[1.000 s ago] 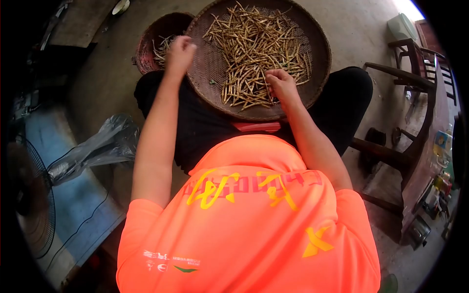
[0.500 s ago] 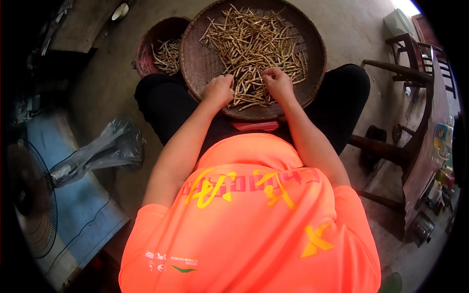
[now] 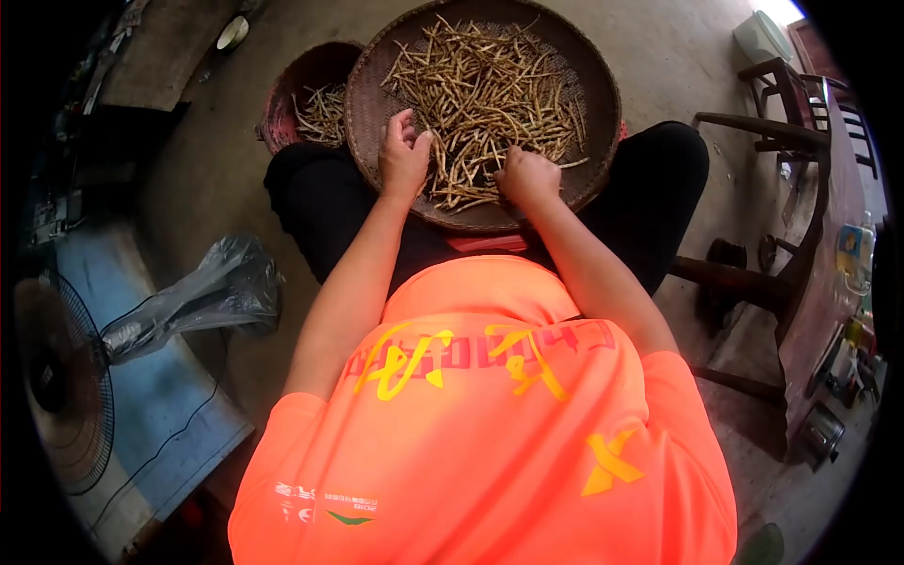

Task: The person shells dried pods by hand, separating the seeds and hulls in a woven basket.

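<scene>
A round woven tray [image 3: 370,80] rests over my lap, with a heap of dry brown pods [image 3: 480,85] spread on it. Over the tray's left part is my left hand [image 3: 405,155], its thumb and fingers apart and nothing visible between them. My right hand [image 3: 527,176] is closed at the near edge of the heap, knuckles up. A pod sticks out on its right side, but the fingertips are hidden, so what they grip cannot be made out. Left of the tray, a reddish basket [image 3: 277,111] holds more pods [image 3: 322,115].
A fan [image 3: 61,377] and a clear plastic bag [image 3: 221,282] are at the left by a bluish board [image 3: 179,405]. Wooden chairs [image 3: 777,132] stand at the right, near a table [image 3: 824,282] with items. A pale bucket [image 3: 764,38] is at the back right.
My left hand went from beside the basket to the pods, then rose slightly leftward and opened. My right hand shifted a little lower and turned knuckles up.
</scene>
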Demonstrator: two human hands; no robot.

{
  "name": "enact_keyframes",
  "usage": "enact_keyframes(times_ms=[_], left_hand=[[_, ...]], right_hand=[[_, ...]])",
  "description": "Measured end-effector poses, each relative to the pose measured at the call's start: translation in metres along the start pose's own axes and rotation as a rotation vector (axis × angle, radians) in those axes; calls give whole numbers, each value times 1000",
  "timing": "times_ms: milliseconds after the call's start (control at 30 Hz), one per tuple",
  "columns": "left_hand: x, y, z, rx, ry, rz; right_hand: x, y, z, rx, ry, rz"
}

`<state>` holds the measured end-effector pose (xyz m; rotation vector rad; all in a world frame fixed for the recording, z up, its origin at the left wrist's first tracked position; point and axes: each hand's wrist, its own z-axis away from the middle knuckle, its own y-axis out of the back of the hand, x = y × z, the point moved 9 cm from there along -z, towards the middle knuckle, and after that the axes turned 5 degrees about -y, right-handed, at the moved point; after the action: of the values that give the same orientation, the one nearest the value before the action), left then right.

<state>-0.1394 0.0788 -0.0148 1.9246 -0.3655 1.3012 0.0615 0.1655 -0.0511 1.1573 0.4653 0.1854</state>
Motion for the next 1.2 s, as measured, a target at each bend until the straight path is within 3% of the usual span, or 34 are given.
enact_keyframes(times_ms=[133, 167, 233, 300, 333, 400, 567, 633, 800, 1200], left_hand=[[17, 3, 6, -15, -141, -196], [14, -6, 13, -118, -77, -115], [8, -25, 28, -268, 29, 87], [-3, -43, 50, -356, 248, 301], [5, -43, 55, -355, 250, 299], [7, -56, 73, -390, 552, 669], [7, -57, 78, -431, 565, 630], [9, -57, 80, -471, 579, 670], [17, -61, 84, -596, 513, 621], [21, -61, 78, -606, 225, 358]], right_hand=[[1, 6, 1, 42, -16, -11], [1, 10, 2, 44, -15, -12], [6, 15, 9, -168, -156, -334], [10, -1, 1, -123, -107, -489], [3, 1, 5, -159, -59, -605], [-10, 16, 21, -175, 22, -712], [-18, 5, 25, -266, 106, -856], [-17, 6, 25, -371, 16, -1241], [-19, 2, 28, -472, -30, -1381], [-18, -13, 22, -471, -49, -1318]])
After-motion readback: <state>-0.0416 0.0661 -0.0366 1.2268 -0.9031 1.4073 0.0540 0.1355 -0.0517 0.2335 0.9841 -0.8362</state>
